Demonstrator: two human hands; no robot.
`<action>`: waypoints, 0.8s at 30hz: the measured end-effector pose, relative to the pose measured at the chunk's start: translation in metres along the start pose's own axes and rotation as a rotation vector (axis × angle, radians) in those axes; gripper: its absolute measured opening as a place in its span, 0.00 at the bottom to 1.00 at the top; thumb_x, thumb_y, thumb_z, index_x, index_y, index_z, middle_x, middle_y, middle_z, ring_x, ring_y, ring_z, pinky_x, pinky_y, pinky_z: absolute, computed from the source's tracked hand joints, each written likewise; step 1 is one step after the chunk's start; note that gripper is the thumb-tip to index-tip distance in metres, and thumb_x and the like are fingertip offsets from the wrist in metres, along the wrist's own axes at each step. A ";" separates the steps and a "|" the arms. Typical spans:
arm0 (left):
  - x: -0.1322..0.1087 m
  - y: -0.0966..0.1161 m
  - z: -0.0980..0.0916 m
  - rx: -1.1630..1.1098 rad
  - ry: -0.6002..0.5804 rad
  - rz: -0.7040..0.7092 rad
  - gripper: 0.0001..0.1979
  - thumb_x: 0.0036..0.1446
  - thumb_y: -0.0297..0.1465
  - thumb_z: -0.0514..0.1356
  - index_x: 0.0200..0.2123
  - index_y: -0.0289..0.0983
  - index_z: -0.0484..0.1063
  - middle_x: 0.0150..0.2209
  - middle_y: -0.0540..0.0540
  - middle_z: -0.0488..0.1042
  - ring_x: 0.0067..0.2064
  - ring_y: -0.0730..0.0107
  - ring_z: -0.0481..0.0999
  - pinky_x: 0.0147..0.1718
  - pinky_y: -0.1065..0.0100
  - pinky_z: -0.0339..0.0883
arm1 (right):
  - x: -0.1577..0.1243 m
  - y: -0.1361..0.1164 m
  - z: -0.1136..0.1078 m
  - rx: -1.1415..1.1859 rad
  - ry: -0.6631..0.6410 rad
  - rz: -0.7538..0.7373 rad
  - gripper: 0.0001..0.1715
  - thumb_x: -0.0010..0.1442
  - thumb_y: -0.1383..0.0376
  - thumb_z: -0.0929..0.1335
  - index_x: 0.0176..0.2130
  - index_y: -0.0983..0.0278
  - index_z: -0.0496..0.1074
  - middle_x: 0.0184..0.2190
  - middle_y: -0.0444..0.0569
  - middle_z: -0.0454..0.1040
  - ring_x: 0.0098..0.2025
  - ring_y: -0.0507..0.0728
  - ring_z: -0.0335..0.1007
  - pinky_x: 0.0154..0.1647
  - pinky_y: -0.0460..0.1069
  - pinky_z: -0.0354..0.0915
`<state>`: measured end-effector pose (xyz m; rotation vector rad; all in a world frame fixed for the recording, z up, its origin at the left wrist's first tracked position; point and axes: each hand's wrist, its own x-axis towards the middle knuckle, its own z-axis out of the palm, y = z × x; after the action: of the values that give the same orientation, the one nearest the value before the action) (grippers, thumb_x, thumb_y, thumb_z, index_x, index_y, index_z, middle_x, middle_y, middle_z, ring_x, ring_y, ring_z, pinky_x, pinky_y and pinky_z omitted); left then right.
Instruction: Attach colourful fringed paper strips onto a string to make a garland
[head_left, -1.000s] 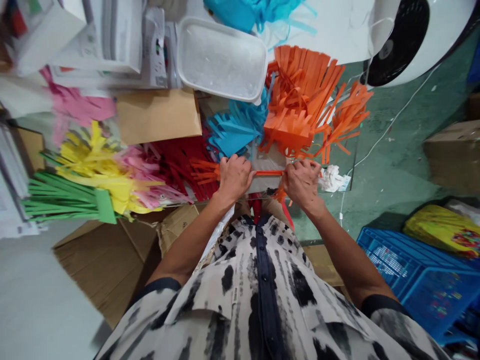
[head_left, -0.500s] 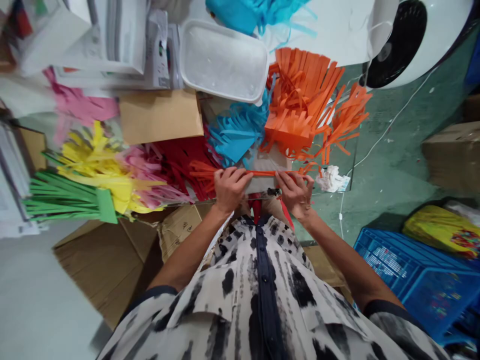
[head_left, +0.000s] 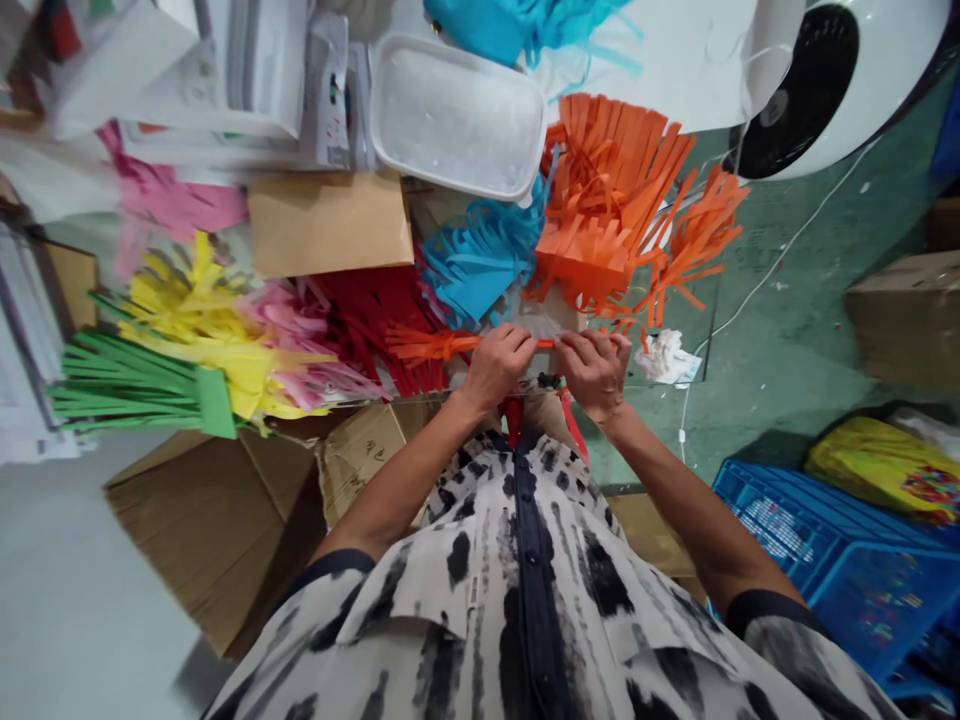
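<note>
My left hand and my right hand pinch a narrow orange paper strip between them, close together. An orange paper fringe sticks out to the left of my left hand. Just beyond my hands lie a heap of orange fringed paper and a blue fringed bunch. Red fringed paper lies to the left, followed by pink, yellow and green fringes.
A white plastic tub and a kraft envelope lie at the back. A crumpled tissue sits right of my hands. Cardboard boxes, a blue plastic crate, a yellow bag and a white fan surround the work area.
My left hand has moved right towards my right hand, so less of the orange strip shows between them. The fingers of both hands have closed in around the strip.
</note>
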<state>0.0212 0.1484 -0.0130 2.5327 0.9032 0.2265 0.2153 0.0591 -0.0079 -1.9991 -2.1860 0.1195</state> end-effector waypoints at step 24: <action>0.004 0.002 -0.033 0.028 -0.046 -0.430 0.09 0.68 0.39 0.62 0.40 0.40 0.75 0.46 0.38 0.77 0.52 0.45 0.72 0.50 0.50 0.61 | 0.037 -0.005 -0.023 0.027 -0.179 0.192 0.11 0.68 0.63 0.65 0.40 0.64 0.76 0.41 0.60 0.78 0.50 0.70 0.64 0.52 0.64 0.50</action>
<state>0.0154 0.1614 0.0174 2.2858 1.4068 0.0212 0.2112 0.0938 0.0180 -2.2589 -2.0730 0.3643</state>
